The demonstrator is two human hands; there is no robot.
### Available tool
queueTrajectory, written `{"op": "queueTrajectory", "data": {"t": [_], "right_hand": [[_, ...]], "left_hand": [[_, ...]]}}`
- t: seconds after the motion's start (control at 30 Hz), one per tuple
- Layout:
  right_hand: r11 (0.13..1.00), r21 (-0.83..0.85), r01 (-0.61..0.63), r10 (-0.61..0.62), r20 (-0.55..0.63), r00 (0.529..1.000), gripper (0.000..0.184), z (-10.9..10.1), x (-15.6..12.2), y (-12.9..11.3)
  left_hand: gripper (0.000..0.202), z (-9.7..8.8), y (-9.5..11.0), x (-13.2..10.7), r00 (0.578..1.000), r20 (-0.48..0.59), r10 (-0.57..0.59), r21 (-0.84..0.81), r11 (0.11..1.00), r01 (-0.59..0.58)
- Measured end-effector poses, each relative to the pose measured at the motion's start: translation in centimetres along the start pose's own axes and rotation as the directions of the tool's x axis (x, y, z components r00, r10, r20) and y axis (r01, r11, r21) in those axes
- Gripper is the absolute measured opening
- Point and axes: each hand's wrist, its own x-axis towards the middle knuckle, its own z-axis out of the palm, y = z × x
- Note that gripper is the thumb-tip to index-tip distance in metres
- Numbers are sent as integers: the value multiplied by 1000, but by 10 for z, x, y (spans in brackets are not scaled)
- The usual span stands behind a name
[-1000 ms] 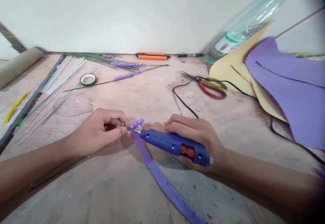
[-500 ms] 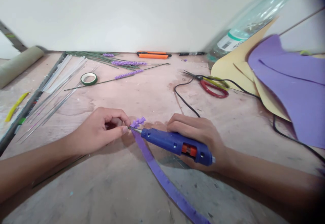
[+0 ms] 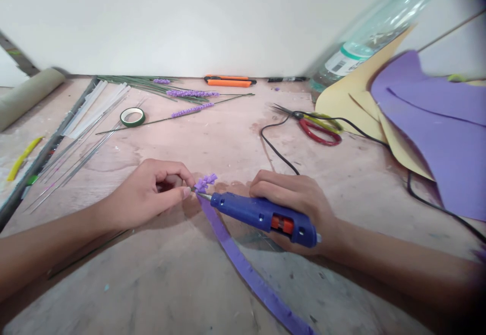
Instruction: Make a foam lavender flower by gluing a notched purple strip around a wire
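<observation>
My left hand (image 3: 152, 193) is closed in a pinch on a thin green wire stem whose tip carries a small purple foam flower (image 3: 205, 181). A long purple foam strip (image 3: 243, 269) runs from that flower down toward the near edge of the table. My right hand (image 3: 299, 201) grips a blue glue gun (image 3: 261, 215) lying almost flat. Its metal nozzle touches the strip right beside the flower.
Finished purple flower stems (image 3: 192, 110) and green wires lie at the back. Green tape roll (image 3: 132, 117), glue sticks (image 3: 93, 110), orange cutter (image 3: 230, 81), red scissors (image 3: 319, 131), black cord (image 3: 275, 153), plastic bottle (image 3: 364, 41) and purple and yellow foam sheets (image 3: 436, 137) surround the work spot.
Both hands stay where they were; the view has shifted slightly and the glue gun nozzle stays at the flower's base.
</observation>
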Motion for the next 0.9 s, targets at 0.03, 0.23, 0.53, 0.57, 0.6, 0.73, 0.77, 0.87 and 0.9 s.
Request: {"op": "queueTrajectory", "data": {"t": [0.03,0.23,0.53,0.57,0.6,0.73,0.77,0.87,0.9], "right_hand": [[1000,-2,1,-1,1,1000,19,1,0,1],[1000,6,-2,2,-35,999,15,6,-6,6],[1000,-10,15,-15,1,1000,29,2,-5,4],[1000,-10,9,-9,11,1000,30,1,-4,3],[1000,-10,3,-3,19,1000,31,1,-4,3],[1000,-9,26,-26,-12,1000,31,2,-5,4],[1000,-10,28,-28,-11,1000,31,2,-6,4],[1000,-17,6,-6,29,1000,34,1,-5,2],[1000,-17,-1,2,40,999,35,0,-5,2]], "left_hand": [[9,0,0,0,1000,-1,-2,0,1000,2],[11,0,2,0,1000,-11,-7,15,1000,7],[10,-1,2,-2,1000,-16,-13,22,1000,14],[10,-1,2,-2,1000,-16,-14,21,1000,14],[10,0,2,-2,1000,-18,-13,20,1000,13],[10,0,2,-1,1000,-23,-14,15,1000,15],[10,0,2,-1,1000,-23,-16,18,1000,16],[11,0,2,0,1000,-23,-15,31,999,15],[11,0,2,0,1000,-25,-14,35,999,14]]}}
